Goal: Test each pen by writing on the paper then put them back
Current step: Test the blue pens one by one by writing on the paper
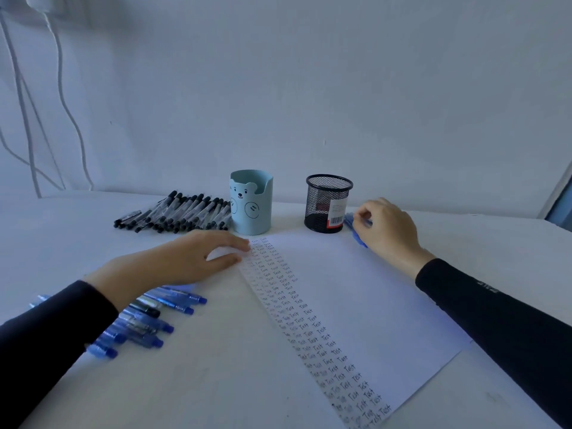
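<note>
White table [216, 382] in front of me. On it: paper sheet [387, 305] covered in "Test" rows, black-capped pens [176, 216], blue pens [145, 323], bear-face holder [251, 202], black mesh holder [328, 204].

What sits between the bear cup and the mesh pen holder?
Nothing: in the head view only bare table shows between the bear cup and the mesh pen holder. The paper starts nearer the camera.

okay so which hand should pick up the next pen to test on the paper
Right, probably. The right hand already has its fingers on the blue pens beside the mesh cup. The left hand lies flat, pinning the paper.
</note>
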`<action>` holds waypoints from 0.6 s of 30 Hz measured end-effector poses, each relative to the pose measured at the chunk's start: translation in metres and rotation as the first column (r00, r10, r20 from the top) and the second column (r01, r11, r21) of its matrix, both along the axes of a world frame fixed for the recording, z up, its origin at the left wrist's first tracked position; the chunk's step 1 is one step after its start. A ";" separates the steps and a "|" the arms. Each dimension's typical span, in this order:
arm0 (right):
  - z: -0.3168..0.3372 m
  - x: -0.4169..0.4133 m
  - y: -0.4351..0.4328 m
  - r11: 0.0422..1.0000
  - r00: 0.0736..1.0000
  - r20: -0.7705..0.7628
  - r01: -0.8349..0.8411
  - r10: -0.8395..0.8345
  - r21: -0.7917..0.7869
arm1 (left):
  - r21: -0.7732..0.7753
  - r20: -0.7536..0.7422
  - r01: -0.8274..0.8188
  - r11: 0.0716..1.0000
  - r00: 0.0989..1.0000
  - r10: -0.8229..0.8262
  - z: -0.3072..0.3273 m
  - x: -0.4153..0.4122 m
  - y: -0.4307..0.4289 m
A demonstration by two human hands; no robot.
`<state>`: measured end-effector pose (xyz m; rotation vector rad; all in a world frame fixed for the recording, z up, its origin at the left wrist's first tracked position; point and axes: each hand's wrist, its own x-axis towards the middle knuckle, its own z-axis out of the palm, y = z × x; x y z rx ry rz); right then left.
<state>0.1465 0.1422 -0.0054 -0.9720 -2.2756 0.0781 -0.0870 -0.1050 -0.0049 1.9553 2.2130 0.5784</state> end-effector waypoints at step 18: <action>0.001 -0.026 -0.068 0.841 0.826 0.159 -0.534 0.541 -0.091 | -0.386 -0.009 -0.149 0.910 0.987 0.158 0.050 -0.030 -0.045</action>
